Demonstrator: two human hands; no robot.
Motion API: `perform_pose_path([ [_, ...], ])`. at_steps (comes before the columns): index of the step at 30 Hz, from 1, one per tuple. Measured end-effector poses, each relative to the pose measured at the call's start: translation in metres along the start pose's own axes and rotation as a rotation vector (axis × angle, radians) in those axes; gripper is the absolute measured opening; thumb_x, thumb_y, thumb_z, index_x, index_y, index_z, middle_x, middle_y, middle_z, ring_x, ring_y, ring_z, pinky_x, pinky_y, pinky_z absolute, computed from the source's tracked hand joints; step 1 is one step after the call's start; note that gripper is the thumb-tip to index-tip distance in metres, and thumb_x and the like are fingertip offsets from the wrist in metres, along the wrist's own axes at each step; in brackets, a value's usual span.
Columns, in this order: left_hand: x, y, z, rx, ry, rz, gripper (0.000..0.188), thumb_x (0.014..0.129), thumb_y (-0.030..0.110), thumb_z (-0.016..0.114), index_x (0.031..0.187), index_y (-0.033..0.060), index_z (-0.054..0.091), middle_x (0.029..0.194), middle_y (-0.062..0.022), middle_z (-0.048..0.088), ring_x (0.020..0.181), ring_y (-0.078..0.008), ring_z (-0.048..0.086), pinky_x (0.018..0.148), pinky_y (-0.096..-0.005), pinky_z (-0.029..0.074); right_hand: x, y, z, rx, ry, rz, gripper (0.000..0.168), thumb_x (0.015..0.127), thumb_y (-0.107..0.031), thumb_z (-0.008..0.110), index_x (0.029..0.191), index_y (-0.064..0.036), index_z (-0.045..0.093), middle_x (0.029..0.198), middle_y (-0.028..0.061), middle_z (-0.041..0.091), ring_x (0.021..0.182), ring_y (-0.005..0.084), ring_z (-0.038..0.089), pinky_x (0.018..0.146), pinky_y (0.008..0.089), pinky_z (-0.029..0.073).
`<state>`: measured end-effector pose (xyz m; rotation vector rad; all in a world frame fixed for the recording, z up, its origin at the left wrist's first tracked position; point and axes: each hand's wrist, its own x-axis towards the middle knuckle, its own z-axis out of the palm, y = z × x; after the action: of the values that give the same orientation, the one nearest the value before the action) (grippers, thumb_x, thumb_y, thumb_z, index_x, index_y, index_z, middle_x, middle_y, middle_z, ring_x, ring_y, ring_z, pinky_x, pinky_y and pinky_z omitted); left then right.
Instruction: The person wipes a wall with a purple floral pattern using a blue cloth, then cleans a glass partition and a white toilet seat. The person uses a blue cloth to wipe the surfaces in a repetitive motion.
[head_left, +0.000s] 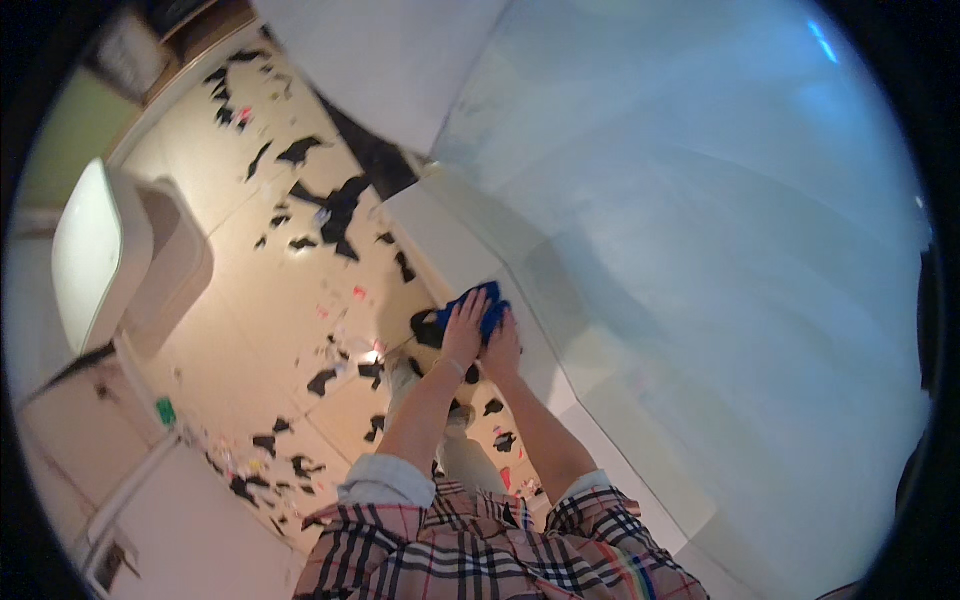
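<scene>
A dark blue cloth (491, 294) lies bunched at the white front ledge (469, 247) of a large pale surface (675, 247). My left hand (465, 326) rests on the cloth from the left, fingers stretched over it. My right hand (502, 345) holds the cloth's near right side, close against my left. The fingertips of the right hand are partly lost in the folds. Just left of the cloth is a black scrap (427, 330), apart from my fingers as far as I can tell.
Many black scraps (341, 214) and small red and white bits litter the tiled floor (247, 300). A white chair (90, 255) stands at left. A small green object (166, 411) lies beside a pale cabinet (202, 525). My legs stand between floor scraps.
</scene>
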<state>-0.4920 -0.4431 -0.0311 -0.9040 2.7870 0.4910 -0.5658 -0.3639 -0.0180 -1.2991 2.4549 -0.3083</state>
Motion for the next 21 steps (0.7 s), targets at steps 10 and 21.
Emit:
perform_pose_path([
  [10, 0.004, -0.010, -0.006, 0.200, -0.056, 0.036, 0.069, 0.086, 0.028, 0.047, 0.144, 0.0106, 0.016, 0.151, -0.0094, 0.003, 0.139, -0.0254, 0.004, 0.110, -0.0384, 0.013, 0.005, -0.017, -0.008, -0.339, -0.261, 0.040, 0.067, 0.080, -0.025, 0.058, 0.133, 0.006, 0.032, 0.147, 0.0201, 0.012, 0.136, 0.0331, 0.015, 0.107, 0.0443, 0.021],
  [21, -0.009, -0.037, -0.021, -0.324, 0.077, 0.055, 0.062, 0.086, 0.015, 0.045, 0.142, 0.0041, 0.019, 0.149, -0.0131, 0.012, 0.137, -0.0273, 0.015, 0.109, -0.0392, 0.022, 0.009, -0.032, -0.025, -0.204, -0.147, -0.181, 0.071, 0.077, -0.029, 0.060, 0.132, 0.006, 0.034, 0.145, 0.0205, 0.017, 0.135, 0.0345, 0.017, 0.107, 0.0473, 0.021],
])
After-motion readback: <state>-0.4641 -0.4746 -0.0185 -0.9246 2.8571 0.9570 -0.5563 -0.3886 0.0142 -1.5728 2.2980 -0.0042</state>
